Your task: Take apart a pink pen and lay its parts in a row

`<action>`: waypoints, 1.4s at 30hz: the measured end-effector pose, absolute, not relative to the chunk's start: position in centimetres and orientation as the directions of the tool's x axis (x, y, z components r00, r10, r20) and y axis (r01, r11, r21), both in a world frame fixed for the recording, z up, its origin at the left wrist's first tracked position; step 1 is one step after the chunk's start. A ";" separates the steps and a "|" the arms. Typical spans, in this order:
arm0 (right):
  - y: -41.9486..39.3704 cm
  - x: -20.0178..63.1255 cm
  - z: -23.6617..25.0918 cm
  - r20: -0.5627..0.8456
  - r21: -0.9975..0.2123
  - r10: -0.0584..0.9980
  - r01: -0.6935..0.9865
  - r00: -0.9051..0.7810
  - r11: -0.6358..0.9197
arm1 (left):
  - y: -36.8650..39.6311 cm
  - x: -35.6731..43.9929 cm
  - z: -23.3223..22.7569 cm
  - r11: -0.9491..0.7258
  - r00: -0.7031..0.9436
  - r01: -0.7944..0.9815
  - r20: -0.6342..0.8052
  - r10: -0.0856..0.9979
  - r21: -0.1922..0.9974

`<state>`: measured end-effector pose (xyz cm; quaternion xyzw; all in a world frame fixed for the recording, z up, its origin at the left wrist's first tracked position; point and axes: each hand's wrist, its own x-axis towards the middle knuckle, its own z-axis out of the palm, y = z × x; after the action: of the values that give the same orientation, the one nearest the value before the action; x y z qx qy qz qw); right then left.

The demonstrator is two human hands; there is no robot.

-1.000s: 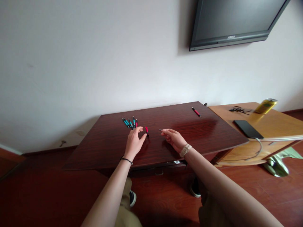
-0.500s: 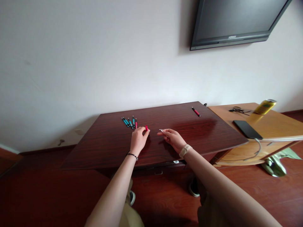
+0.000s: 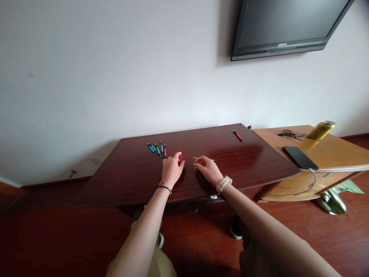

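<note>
Head view: left hand curled around red pen piece.

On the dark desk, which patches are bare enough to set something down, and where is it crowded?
Bare: the dark desk's left part, below the row of pens, and the right stretch between the right hand and the lone red pen. Crowded: the middle, where the left hand pinches a red piece beside the pens.

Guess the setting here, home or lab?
Probably a home or hotel room, not a lab: wall-mounted TV, dark wooden desk with loose pens, and a side table holding a charging phone and a drink can.
</note>
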<state>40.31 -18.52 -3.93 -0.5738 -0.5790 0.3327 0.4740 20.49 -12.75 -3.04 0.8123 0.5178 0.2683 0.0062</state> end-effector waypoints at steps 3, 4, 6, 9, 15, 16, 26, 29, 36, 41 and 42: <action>-18.7 40.1 -4.0 0.241 -0.840 0.966 0.519 0.093 0.160 | -12.8 20.7 -3.1 -0.429 0.329 0.879 0.386 0.862 0.210; -18.7 40.0 -4.1 0.260 -0.805 0.962 0.569 0.084 0.167 | -12.9 20.8 -3.1 -0.423 0.332 0.886 0.377 0.865 0.189; -18.8 39.9 -4.1 0.283 -0.741 0.957 0.648 0.061 0.178 | -13.0 20.8 -3.0 -0.419 0.340 0.894 0.372 0.864 0.156; -18.7 39.8 -3.9 0.281 -0.692 0.958 0.703 0.049 0.167 | -13.1 20.9 -3.0 -0.429 0.357 0.896 0.382 0.852 0.119; -18.1 39.7 -4.2 0.263 -0.657 0.963 0.743 0.064 0.130 | -13.3 21.2 -3.2 -0.445 0.390 0.894 0.392 0.833 0.058; -18.1 39.6 -4.3 0.261 -0.645 0.963 0.754 0.064 0.125 | -13.3 21.2 -3.2 -0.444 0.392 0.895 0.392 0.832 0.049; -18.1 39.0 -4.0 0.209 -0.517 0.978 0.851 0.024 0.089 | -13.5 21.4 -3.3 -0.441 0.397 0.897 0.376 0.837 0.033; -17.9 38.7 -3.8 0.166 -0.482 0.986 0.874 0.019 0.064 | -13.5 21.3 -3.3 -0.440 0.399 0.898 0.377 0.836 0.027; -17.1 37.2 -3.4 0.113 -0.412 0.988 0.910 0.101 -0.046 | -13.7 21.1 -3.1 -0.438 0.398 0.899 0.384 0.833 0.020; -16.5 36.4 -2.9 0.069 -0.405 0.991 0.911 0.111 -0.073 | -13.9 20.8 -2.4 -0.442 0.371 0.893 0.421 0.828 0.084; -16.4 36.3 -2.8 0.065 -0.406 0.992 0.911 0.110 -0.074 | -14.0 20.6 -2.1 -0.440 0.360 0.892 0.426 0.830 0.102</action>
<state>36.28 -16.40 -2.80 -0.7239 -0.6571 0.1148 0.1762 20.60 -13.99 -2.14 0.8215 0.5241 0.2124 -0.0732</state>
